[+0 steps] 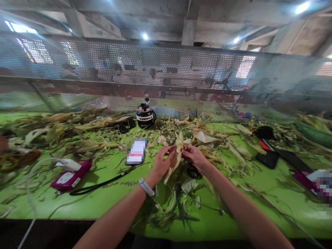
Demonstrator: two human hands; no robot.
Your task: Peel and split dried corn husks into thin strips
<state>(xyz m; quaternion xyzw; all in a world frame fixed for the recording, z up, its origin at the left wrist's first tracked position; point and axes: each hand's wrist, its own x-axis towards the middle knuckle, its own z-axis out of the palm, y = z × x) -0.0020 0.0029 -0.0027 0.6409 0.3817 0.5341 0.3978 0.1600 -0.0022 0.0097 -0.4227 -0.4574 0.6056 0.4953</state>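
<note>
Between my two hands a pale, dried corn husk (176,159) is held upright over the green table. My left hand (164,159) grips it from the left side, fingers bent against the leaf; a light wristband (146,187) circles that wrist. From the right, my right hand (194,156) pinches the husk near its middle. Below the hands lie loose husk strips and scraps (172,207). Just under my right hand sits a dark ring-shaped object (194,171), partly hidden, its kind unclear.
A phone (136,151) with a lit screen and a strap lies left of my hands. Further left is a magenta power bank (71,176) with a white cable. A black jug marked ENERGY (144,116) stands behind. Husk piles (64,121) line a perforated metal screen (166,69).
</note>
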